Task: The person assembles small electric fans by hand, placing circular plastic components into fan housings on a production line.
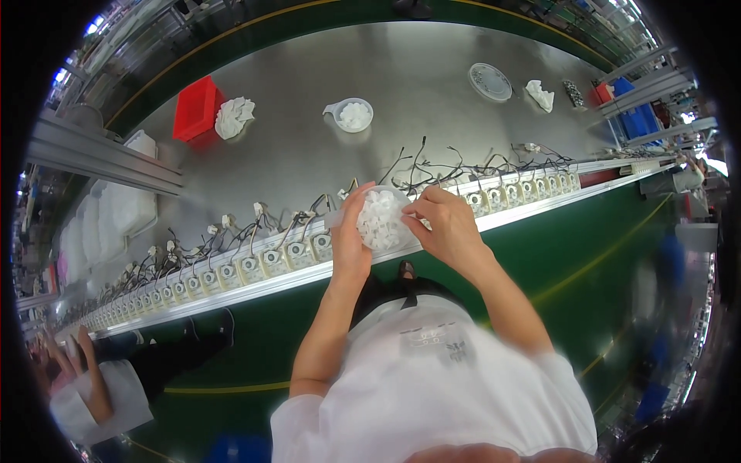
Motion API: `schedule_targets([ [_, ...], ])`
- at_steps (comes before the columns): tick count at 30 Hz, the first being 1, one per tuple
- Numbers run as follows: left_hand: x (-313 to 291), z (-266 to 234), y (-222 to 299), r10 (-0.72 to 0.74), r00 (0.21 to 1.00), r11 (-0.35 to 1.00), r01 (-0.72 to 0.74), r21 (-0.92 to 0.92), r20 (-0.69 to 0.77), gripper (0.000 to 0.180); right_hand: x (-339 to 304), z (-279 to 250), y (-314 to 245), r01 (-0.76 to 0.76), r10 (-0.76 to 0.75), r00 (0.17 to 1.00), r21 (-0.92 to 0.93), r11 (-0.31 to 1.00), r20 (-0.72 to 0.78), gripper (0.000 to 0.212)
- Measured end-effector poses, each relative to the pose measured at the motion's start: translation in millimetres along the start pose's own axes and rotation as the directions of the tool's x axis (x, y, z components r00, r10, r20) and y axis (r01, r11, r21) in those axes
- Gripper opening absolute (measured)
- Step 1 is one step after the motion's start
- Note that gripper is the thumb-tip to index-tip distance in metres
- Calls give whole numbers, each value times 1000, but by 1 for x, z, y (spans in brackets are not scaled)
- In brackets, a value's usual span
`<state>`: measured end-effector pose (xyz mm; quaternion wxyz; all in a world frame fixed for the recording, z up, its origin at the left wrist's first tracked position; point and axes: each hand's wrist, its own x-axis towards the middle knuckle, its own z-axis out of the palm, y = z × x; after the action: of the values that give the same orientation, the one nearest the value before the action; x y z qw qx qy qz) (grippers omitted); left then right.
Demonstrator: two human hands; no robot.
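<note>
Held item: a translucent bowl (395,250), nearly full of small white pieces (378,219), in front of the torso at the near edge of the metal table (285,100).

Left hand (351,238): curved around the bowl's left side, fingers extended close together along the wall, fingertips near the far rim. The bowl lies against the inner side of these fingers; a pale tab, probably the bowl's handle, juts out left past the hand.

Right hand (450,229): at the bowl's right rim, thumb and index finger bent toward each other, tips at the edge of the heap. Cannot tell whether a piece is pinched between them. The heap lies directly left of these tips; remaining fingers are curled in.

Surroundings: below and to both sides of the bowl, a long row of pale units (296,250) with round centres sits along a metal rail (285,278); dark wires (421,166) trail from the row onto the table. Beyond the hands stands a second bowl (371,123), with a handle and white contents. Left of it: a red bin (197,108), with crumpled white material (235,117) just beside. Far right: a round clear lid (490,82).
</note>
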<state>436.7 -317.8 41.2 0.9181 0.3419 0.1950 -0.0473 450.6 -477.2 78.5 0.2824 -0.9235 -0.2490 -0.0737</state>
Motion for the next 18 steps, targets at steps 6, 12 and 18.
schedule_targets([
  [6,2,-7,1,11,1000,1000,-11,-29,26,27,7,1,-11,-85,94,992,115,990,-79,12],
  [12,-1,-4,2,-9,1000,999,10,-48,27,28,8,6,-13,-55,63,996,116,992,-69,13],
  [18,2,-4,0,-33,999,998,33,-49,11,30,9,-1,-19,-243,256,966,492,836,40,11],
])
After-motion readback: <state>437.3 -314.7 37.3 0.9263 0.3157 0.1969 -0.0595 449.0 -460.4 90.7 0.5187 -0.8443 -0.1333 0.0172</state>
